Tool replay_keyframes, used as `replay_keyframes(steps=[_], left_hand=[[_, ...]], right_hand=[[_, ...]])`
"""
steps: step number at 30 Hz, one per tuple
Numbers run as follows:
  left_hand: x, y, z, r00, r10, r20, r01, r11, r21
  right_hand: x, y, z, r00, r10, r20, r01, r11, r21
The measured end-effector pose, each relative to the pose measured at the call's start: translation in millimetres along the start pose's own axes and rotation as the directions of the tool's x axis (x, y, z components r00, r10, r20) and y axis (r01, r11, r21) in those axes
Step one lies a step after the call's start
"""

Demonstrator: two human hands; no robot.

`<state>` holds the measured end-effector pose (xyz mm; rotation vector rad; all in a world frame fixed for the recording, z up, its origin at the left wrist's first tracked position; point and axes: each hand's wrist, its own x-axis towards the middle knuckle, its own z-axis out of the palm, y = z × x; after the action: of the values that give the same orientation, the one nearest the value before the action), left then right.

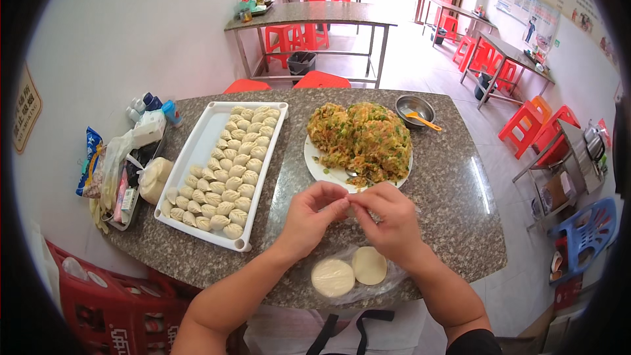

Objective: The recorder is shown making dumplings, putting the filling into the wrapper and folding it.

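Observation:
My left hand (315, 214) and my right hand (392, 217) meet at the fingertips just in front of a white plate (314, 162). Between them they pinch a small dumpling (351, 212), pale and mostly hidden by the fingers. Chopped filling (377, 133), flecked with green, is heaped high on the plate, and a metal spoon (351, 174) is partly buried at its near side. Below my hands, a stack of round dough wrappers (333, 277) and another round wrapper (369, 265) lie on clear plastic film. Pleated dumplings (227, 177) sit in rows in a white tray (197, 143) to the left.
A steel bowl (406, 103) with an orange spoon (424, 121) stands at the back right of the speckled stone table (448, 197). Bags, bottles and a tied bag of pale dough rounds (155, 177) crowd the left edge. Red crates (113, 310) stand at lower left.

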<state>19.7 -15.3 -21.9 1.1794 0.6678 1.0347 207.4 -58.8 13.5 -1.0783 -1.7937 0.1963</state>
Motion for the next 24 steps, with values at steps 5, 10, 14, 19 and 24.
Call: replay_keyframes(steps=[5,10,14,19,24], left_hand=[[0,3,-3,0.998,0.062,-0.010,-0.062,0.992,-0.109],[-6,14,13,0.918,0.395,-0.033,-0.378,0.897,0.230],[-8,6,-4,0.851,0.523,-0.048,-0.452,0.776,0.440],[-7,15,12,0.711,0.694,-0.109,-0.544,0.642,0.540],[7,-13,-9,0.731,0.578,-0.363,-0.299,0.750,0.590]], right_hand=[[1,3,-2,0.998,-0.010,-0.062,0.016,0.995,0.096],[-3,11,-4,0.820,0.554,0.144,-0.544,0.677,0.496],[16,10,6,0.625,0.584,0.518,-0.755,0.283,0.592],[69,12,12,0.735,0.538,0.414,-0.676,0.525,0.517],[160,-27,90,0.864,0.296,0.408,-0.411,0.882,0.231]])
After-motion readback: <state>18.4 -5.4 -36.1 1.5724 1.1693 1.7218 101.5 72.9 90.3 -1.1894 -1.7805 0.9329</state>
